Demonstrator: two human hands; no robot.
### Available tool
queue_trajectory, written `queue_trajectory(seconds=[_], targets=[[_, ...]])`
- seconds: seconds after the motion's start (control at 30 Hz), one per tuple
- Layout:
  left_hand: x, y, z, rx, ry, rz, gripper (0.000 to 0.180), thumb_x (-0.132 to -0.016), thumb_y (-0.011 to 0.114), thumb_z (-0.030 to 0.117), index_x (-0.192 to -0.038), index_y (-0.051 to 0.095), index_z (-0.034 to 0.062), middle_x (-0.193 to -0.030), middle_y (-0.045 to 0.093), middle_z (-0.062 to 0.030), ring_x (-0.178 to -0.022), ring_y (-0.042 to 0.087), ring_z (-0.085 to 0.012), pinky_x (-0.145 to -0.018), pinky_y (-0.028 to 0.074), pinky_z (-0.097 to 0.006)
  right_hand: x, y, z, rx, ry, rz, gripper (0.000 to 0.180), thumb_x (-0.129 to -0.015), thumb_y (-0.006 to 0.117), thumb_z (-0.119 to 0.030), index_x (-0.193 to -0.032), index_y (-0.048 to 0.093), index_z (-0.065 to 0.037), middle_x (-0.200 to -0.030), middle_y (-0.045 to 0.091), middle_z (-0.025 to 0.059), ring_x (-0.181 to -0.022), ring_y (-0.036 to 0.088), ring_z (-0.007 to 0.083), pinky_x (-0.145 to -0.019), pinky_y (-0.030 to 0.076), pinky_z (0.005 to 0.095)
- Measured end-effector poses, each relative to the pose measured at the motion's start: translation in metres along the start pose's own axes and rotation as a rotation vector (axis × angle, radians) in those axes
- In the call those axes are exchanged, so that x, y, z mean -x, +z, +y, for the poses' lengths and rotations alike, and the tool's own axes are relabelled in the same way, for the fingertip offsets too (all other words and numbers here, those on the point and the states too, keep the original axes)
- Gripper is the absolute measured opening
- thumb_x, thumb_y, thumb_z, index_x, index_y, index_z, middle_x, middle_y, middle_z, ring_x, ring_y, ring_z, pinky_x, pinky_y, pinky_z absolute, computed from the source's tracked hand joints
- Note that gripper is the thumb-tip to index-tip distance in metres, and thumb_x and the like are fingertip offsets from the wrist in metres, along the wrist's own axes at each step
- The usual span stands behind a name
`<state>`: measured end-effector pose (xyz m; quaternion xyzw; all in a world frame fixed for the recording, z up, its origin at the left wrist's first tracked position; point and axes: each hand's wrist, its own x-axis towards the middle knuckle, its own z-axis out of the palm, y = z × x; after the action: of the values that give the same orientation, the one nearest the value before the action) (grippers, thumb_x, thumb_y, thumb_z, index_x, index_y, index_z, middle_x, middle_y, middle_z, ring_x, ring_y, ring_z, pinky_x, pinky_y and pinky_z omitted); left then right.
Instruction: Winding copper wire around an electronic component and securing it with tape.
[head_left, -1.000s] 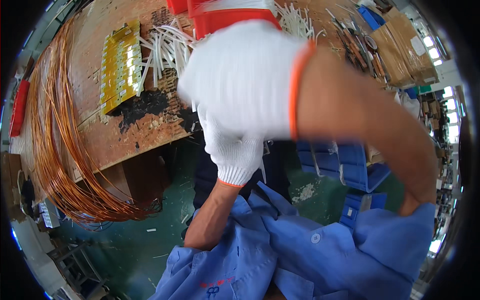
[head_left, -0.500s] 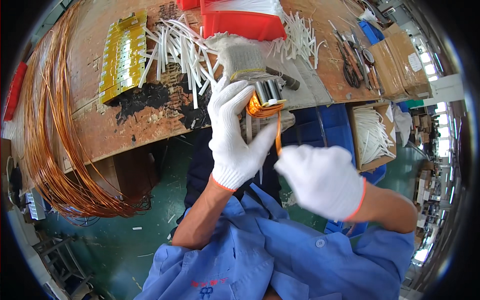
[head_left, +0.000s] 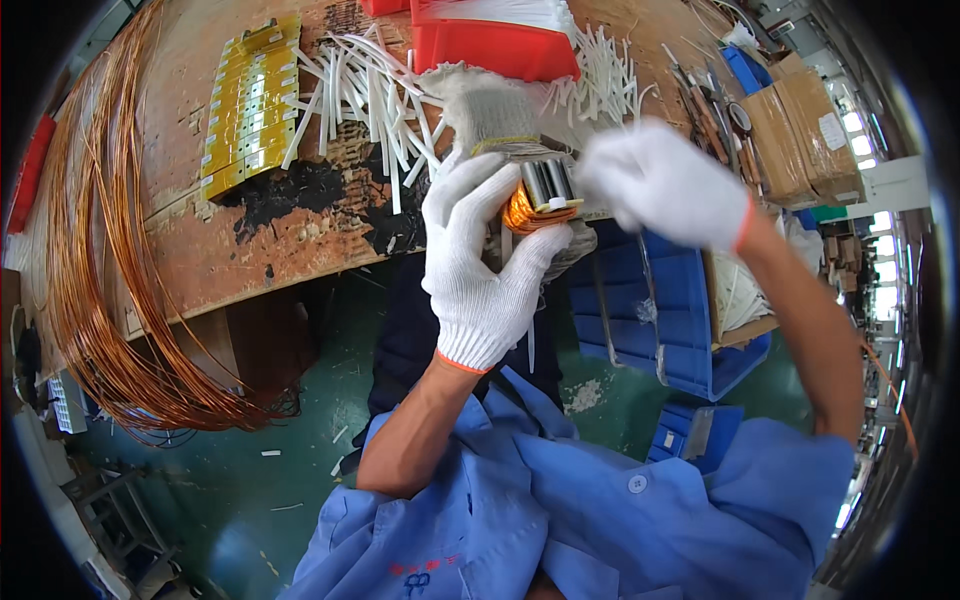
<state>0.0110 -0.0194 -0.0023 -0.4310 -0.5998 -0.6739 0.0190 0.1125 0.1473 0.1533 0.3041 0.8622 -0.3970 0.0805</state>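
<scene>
My left hand (head_left: pixel 480 265), in a white knit glove with an orange cuff, grips a small metal core wound with copper wire (head_left: pixel 540 195) in front of the bench edge. My right hand (head_left: pixel 665 180), gloved the same way, is raised to the right of the coil, fingers curled close to its top; it is blurred, and whether it pinches a thin wire I cannot tell. Loose white sleeve tubes (head_left: pixel 365 95) lie scattered on the worn wooden bench (head_left: pixel 230 250) just behind my hands.
Long loops of bare copper wire (head_left: pixel 95 280) hang over the bench's left end. A stack of yellow plates (head_left: pixel 245 105) and a red bin (head_left: pixel 495 35) sit on the bench. Blue crates (head_left: pixel 665 320) and a cardboard box (head_left: pixel 790 120) stand at the right.
My right hand rose from low in front of my chest up to the right side of the coil. The left hand kept holding the coil at the bench edge.
</scene>
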Motion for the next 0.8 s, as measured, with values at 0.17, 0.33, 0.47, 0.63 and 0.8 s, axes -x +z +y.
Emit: queue_trajectory(seconds=[0.17,0.33,0.47,0.63,0.8], targets=[[-0.004,-0.002,0.008,0.038,0.061,-0.13,0.089,-0.074,0.103,0.017,-0.149,0.058,0.0025,-0.151,0.059,-0.0215,-0.152,0.047,-0.0475,-0.127,0.039,-0.056,0.101,0.074,0.0,0.736,-0.472,0.194,0.018,-0.099,0.069,-0.019,-0.102,0.074,-0.002,-0.086,0.071,0.0128,-0.059,0.07,0.0204,-0.055,0.055,0.0371],[0.016,0.005,-0.018,0.353,-0.214,0.057,0.075,-0.088,0.095,0.027,-0.148,0.06,-0.0022,-0.153,0.061,-0.0206,-0.151,0.053,-0.0392,-0.128,0.04,-0.051,0.043,0.087,-0.089,1.151,-0.565,0.228,0.024,-0.087,0.073,-0.019,-0.104,0.078,-0.004,-0.087,0.074,0.0139,-0.066,0.074,0.0253,-0.059,0.06,0.039],[0.012,0.007,0.002,0.301,-0.393,0.005,0.072,-0.087,0.095,0.026,-0.145,0.063,-0.0028,-0.152,0.061,-0.02,-0.145,0.057,-0.0353,-0.123,0.045,-0.045,-0.036,0.022,-0.087,0.899,-0.614,0.014,0.024,-0.089,0.074,-0.024,-0.09,0.082,-0.001,-0.078,0.074,0.0169,-0.068,0.074,0.031,-0.066,0.06,0.0447],[-0.004,-0.001,0.002,0.017,-0.059,0.029,0.073,-0.079,0.1,0.016,-0.141,0.066,0.0005,-0.149,0.062,-0.0193,-0.144,0.058,-0.0381,-0.119,0.05,-0.048,-0.031,-0.014,-0.026,0.417,-0.297,-0.038,0.03,-0.098,0.07,-0.024,-0.082,0.073,0.001,-0.067,0.061,0.0181,-0.063,0.063,0.0323,-0.066,0.052,0.0448],[-0.006,0.004,0.003,0.0,0.073,-0.075,0.083,-0.075,0.101,0.014,-0.146,0.061,0.0022,-0.148,0.062,-0.0186,-0.151,0.049,-0.0452,-0.126,0.041,-0.055,0.089,0.054,0.013,0.765,-0.493,0.239,0.014,-0.092,0.069,-0.02,-0.098,0.074,-0.009,-0.078,0.066,0.0098,-0.063,0.072,0.0247,-0.062,0.058,0.0417]])
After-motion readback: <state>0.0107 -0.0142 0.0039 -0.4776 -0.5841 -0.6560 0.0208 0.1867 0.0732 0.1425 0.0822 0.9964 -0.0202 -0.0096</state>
